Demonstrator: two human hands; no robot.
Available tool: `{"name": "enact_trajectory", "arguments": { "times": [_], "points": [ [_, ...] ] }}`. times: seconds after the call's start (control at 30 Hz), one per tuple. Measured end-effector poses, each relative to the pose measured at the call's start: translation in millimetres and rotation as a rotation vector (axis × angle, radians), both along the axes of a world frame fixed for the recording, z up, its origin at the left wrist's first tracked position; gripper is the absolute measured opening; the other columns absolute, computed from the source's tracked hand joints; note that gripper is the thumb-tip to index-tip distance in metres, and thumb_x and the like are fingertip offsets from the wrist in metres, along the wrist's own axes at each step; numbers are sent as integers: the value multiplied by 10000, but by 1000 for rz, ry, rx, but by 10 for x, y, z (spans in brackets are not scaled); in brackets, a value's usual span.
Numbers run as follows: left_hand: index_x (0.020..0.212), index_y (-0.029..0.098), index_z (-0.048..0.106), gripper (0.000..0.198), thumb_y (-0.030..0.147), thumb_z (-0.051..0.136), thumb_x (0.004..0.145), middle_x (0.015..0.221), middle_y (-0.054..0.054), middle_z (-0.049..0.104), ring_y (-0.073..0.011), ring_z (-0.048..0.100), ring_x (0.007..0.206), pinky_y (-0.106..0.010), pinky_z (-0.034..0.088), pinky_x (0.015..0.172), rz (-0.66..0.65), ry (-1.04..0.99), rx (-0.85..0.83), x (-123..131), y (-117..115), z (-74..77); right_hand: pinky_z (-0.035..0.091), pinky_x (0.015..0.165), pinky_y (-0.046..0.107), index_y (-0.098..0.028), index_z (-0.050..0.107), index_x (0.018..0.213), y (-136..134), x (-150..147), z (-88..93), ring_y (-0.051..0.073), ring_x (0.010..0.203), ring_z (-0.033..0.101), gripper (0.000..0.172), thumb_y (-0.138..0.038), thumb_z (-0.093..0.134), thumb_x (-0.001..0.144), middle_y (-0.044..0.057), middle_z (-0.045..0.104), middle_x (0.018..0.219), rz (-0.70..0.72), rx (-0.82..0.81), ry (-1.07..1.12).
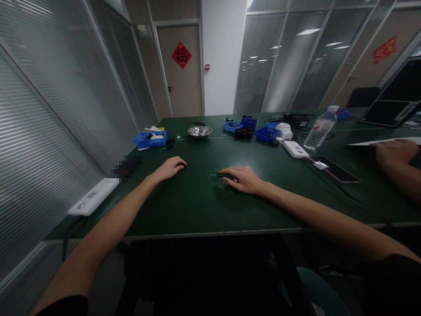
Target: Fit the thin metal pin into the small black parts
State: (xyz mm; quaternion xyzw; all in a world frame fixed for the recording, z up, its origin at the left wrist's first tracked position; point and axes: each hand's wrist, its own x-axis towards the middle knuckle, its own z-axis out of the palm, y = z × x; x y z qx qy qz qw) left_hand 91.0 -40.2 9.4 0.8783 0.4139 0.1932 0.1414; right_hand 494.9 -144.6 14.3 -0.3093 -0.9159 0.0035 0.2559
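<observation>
My right hand (245, 179) rests low over the green table, its fingers closed round the dark handle of a screwdriver (221, 175). The tool's thin shaft points left, toward my other hand. To the left, my left hand (168, 168) has its thumb and fingers pinched on a small black part (182, 165); most of that part is covered, so its kind does not show. The screwdriver tip and the black part are apart, with bare tabletop between them.
A steel bowl (199, 136) with small pieces stands behind my hands. Blue bins (151, 142) (265, 134) hold parts along the back. At right are a power strip (295, 149), a phone (335, 169), a water bottle (321, 129) and another person's hand (396, 153). A white power strip (95, 196) lies left.
</observation>
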Motion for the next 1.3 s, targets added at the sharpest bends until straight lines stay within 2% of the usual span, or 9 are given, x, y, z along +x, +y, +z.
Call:
{"name": "enact_trajectory", "arguments": {
  "times": [0.2, 0.33, 0.57, 0.77, 0.93, 1.3],
  "points": [
    [1212, 186, 775, 284, 274, 646, 975, 1196, -120, 764, -283, 704, 1107, -404, 538, 1028, 437, -16, 116, -455, 310, -168, 515, 719, 303, -213, 645, 1401, 16, 5, -24, 168, 784, 730, 406, -445, 516, 1095, 78, 793, 1183, -9, 18, -8],
    [1221, 174, 786, 303, 205, 625, 967, 1257, -133, 762, -292, 710, 1174, -391, 531, 1074, 601, 6, 118, -587, 366, -174, 519, 718, 308, -217, 642, 1415, 16, 8, -20, 170, 770, 728, 414, -443, 519, 1091, 81, 792, 1188, -8, 6, -9],
    [1246, 166, 795, 368, 132, 597, 937, 1307, -138, 755, -311, 703, 1225, -388, 523, 1108, 626, 56, 88, -606, 371, -119, 521, 716, 303, -206, 652, 1401, 2, -3, -4, 159, 758, 722, 409, -439, 520, 1091, 84, 793, 1175, -2, 7, -1],
    [1242, 173, 795, 316, 180, 678, 948, 1208, -131, 787, -300, 732, 1131, -387, 556, 1039, 691, -22, 114, -671, 375, -129, 521, 709, 308, -198, 651, 1403, -13, -5, 20, 160, 765, 717, 409, -429, 521, 1092, 87, 791, 1170, 7, -7, -3],
    [1145, 180, 831, 248, 164, 697, 937, 1154, -122, 799, -301, 732, 1108, -395, 546, 1049, 688, -19, 147, -698, 380, -118, 509, 693, 302, -192, 642, 1403, -17, -6, 22, 155, 749, 711, 408, -430, 518, 1096, 86, 791, 1169, 13, -11, -4],
    [1154, 167, 821, 266, 146, 659, 944, 1165, -118, 802, -278, 740, 1089, -377, 551, 1029, 668, -16, 164, -622, 280, -54, 507, 714, 307, -207, 654, 1394, -10, -7, 8, 165, 772, 721, 401, -431, 520, 1090, 82, 795, 1172, -2, -12, -5]
  ]
}}
